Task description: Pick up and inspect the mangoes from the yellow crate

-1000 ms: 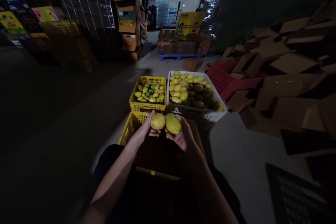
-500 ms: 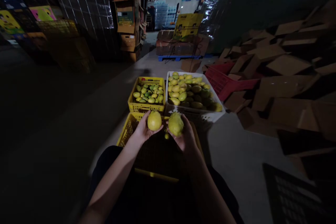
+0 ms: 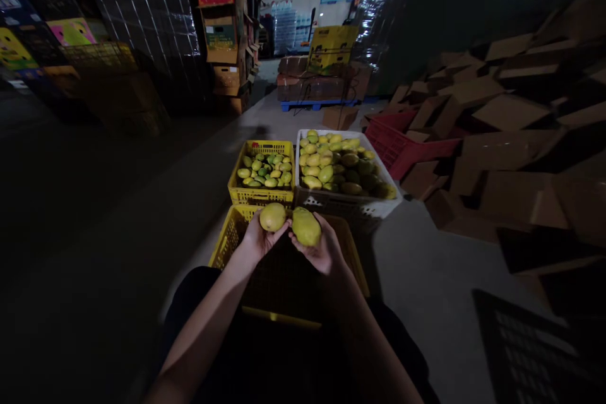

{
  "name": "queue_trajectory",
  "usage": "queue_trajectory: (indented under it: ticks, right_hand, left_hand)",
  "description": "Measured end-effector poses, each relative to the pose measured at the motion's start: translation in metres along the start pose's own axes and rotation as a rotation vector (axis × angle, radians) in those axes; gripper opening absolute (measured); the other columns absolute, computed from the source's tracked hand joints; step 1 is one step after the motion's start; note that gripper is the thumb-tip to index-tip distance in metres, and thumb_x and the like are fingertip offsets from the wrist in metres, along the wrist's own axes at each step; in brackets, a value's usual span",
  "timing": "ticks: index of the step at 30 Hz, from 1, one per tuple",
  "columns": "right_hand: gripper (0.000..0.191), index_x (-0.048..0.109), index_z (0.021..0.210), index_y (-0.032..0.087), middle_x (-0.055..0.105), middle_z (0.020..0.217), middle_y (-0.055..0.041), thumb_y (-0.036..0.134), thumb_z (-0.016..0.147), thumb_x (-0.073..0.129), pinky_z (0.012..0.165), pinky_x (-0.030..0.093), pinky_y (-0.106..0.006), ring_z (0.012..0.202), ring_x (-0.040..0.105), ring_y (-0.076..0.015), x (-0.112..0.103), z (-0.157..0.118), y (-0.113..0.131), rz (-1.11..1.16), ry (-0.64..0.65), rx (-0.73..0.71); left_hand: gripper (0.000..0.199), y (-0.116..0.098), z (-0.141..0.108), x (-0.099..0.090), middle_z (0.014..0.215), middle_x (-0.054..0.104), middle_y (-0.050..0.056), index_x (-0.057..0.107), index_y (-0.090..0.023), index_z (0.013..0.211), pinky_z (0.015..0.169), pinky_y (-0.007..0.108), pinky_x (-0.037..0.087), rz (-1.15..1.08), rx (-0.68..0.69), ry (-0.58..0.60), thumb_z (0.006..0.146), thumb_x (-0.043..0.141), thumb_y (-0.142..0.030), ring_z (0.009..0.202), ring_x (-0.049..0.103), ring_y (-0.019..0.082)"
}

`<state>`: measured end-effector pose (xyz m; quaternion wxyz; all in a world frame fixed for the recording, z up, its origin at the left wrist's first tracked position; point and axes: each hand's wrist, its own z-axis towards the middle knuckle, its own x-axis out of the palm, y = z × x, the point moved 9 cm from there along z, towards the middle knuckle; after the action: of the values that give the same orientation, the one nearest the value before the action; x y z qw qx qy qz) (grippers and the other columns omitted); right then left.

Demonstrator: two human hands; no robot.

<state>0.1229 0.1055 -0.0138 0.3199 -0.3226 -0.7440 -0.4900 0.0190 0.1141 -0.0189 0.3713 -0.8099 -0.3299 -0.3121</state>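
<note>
My left hand holds a yellow mango, its fingers curled under and around it. A larger yellow-green mango with an uneven skin rests in my right hand, gripped from below and the right side. Both mangoes are close together, over the far part of a yellow plastic crate between my knees. The inside of that crate is dark, so its contents are hard to make out. Just beyond stand a smaller-looking yellow crate of green and yellow mangoes and a white crate heaped with mangoes.
To the right, a red crate lies among a pile of empty cardboard boxes. Farther back, a blue pallet carries cartons and a yellow box. Stacked cartons rise at the back left.
Both mangoes have been turned in my hands and now lie more tilted. My right hand has moved a little to the left, bringing the fruits closer together. The view has shifted slightly.
</note>
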Motion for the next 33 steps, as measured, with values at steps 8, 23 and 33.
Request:
queue_trajectory:
  ticks: [8,23,33]
  right_hand:
    - [0.031,0.058,0.082,0.016,0.067,0.061,-0.0042,0.029,0.097,0.034,0.043,0.052,-0.015,0.05,0.062,-0.0119,0.006,-0.014,-0.009,0.08,-0.208,0.147]
    - [0.029,0.065,0.095,0.02,0.073,0.08,-0.0038,0.044,0.079,0.06,0.049,0.052,-0.025,0.069,0.068,-0.0184,0.032,-0.019,-0.005,-0.03,0.195,-0.04]
    - [0.035,0.062,0.081,0.018,0.07,0.077,-0.0077,0.046,0.059,0.064,0.045,0.05,-0.03,0.072,0.066,-0.0241,0.039,-0.019,-0.016,-0.128,0.449,-0.07]
  left_hand:
    - [0.043,0.006,0.006,-0.005,0.093,0.067,0.014,0.046,-0.01,0.129,0.057,0.023,0.059,-0.071,-0.037,-0.038,0.096,0.037,-0.036,0.079,0.069,0.02]
    - [0.026,-0.027,-0.03,0.03,0.075,0.066,0.003,0.063,-0.018,0.09,0.047,0.021,0.049,-0.063,0.137,0.377,0.089,0.043,-0.035,0.059,0.061,0.013]
    - [0.04,-0.019,-0.038,0.024,0.052,0.052,0.008,0.059,-0.014,0.064,0.039,0.028,0.044,0.279,0.109,0.441,0.082,0.038,-0.044,0.044,0.054,0.019]
